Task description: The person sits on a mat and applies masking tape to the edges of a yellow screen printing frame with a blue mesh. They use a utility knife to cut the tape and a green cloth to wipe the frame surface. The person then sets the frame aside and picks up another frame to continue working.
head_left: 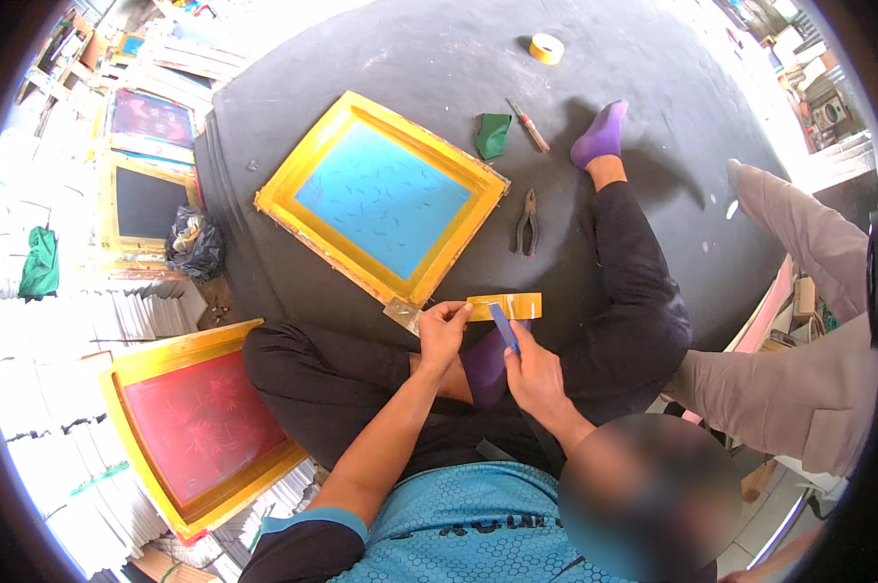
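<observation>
My left hand [443, 333] pinches the left end of a flat yellow strip [526, 307], which lies across in front of my crossed leg. In my right hand [536, 377] is a slim blue tool [503, 325], perhaps a cutter; its tip meets the strip near the middle. Just beyond my left hand lies a yellow-rimmed printing screen [308, 153] with blue mesh and small dark bird-like marks. A thin brownish flat piece [401, 314] sits at its near corner. Black-handled pliers [527, 223] rest on the dark surface beyond the strip.
Farther off lie a green cloth [492, 135], a thin screwdriver-like tool [531, 128] and a yellow tape roll [548, 59]. A red-mesh screen [201, 418] leans at my left, near paper stacks [55, 389] and a black plastic bag [194, 243]. Another person's beige-trousered leg [779, 403] is at right.
</observation>
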Available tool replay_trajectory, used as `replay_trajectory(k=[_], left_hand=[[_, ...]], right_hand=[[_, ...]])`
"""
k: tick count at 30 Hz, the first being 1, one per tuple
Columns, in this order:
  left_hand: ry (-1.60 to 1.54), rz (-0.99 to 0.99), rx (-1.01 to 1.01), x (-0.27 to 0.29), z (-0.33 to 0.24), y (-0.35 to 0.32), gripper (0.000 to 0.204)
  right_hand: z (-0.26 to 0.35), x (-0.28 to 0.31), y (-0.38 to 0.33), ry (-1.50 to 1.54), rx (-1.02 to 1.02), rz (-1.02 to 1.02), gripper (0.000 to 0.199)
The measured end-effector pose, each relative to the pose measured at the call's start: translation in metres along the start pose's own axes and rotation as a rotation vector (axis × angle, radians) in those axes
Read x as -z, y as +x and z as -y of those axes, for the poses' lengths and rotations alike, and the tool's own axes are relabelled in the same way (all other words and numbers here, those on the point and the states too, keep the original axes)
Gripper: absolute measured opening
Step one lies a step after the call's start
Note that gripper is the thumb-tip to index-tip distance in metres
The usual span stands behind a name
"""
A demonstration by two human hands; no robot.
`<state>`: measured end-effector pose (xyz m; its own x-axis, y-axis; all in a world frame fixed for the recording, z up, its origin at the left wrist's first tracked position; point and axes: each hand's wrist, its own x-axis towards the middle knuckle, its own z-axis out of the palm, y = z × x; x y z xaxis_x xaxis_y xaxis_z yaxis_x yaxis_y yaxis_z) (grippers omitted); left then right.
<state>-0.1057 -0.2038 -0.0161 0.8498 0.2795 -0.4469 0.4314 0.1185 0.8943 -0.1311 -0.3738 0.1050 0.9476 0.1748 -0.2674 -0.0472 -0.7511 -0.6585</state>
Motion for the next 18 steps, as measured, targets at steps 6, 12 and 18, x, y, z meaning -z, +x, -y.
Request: replay_trajectory(k=[6, 12, 18], left_hand=[[-0.002, -0.033, -0.068, -0.003, -0.002, -0.002, 0.017], [0.012, -0.027, -0.113, -0.001, 0.001, -0.002, 0.017], [-0.007, -0.037, -0.102, -0.001, 0.006, 0.000, 0.015]], right_hand=[[-0.006, -0.016, 0.004, -0.053, 0.178, -0.077, 0.051], [-0.011, -0.021, 0.010, -0.080, 0.197, -0.063, 0.048], [-0.004, -0.020, 0.012, -0.103, 0.178, -0.050, 0.047]])
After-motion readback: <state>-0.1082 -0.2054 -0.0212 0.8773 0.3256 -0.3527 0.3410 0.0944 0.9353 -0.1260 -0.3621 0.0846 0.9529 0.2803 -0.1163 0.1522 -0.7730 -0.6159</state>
